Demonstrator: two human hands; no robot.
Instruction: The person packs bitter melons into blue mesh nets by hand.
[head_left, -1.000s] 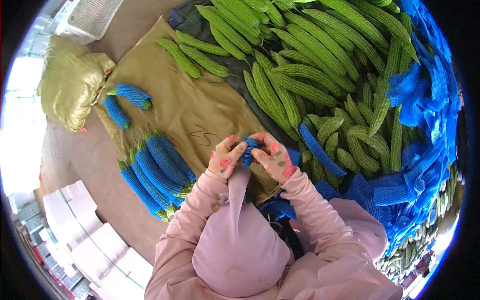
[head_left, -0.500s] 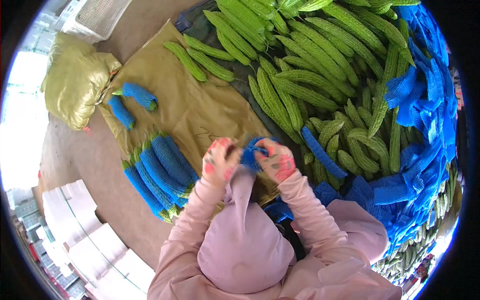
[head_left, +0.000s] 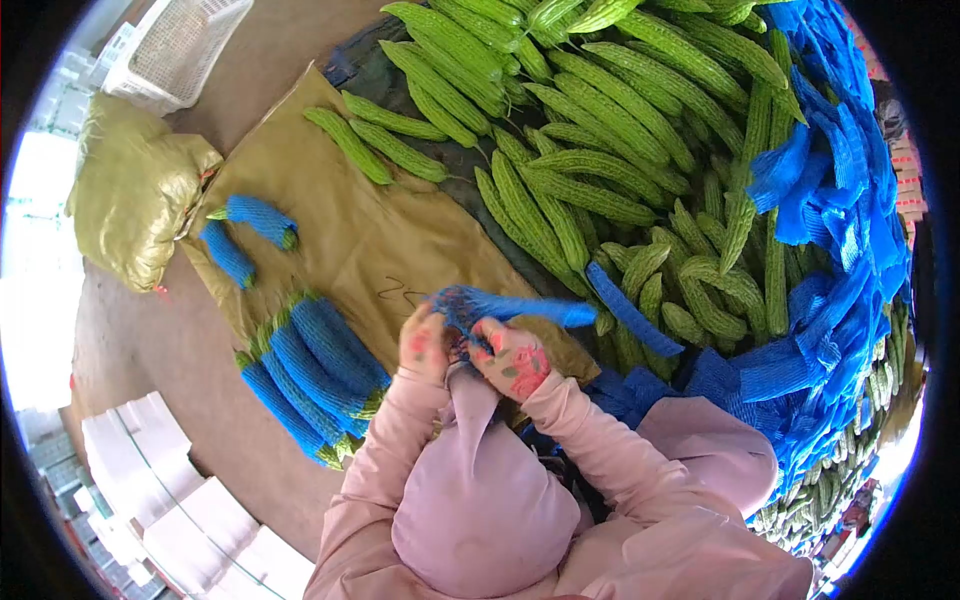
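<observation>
I see left hand (head_left: 424, 343) and right hand (head_left: 512, 362) both clamped on blue net sleeve (head_left: 520, 308), centre frame, free end pointing toward 3 o'clock. Bare bitter gourds (head_left: 600, 150) piled at 1 o'clock. Sleeved gourds (head_left: 320, 360) at 9 o'clock on brown paper (head_left: 400, 230).

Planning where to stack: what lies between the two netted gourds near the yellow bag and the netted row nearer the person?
Head view: only bare brown sheet.
</observation>
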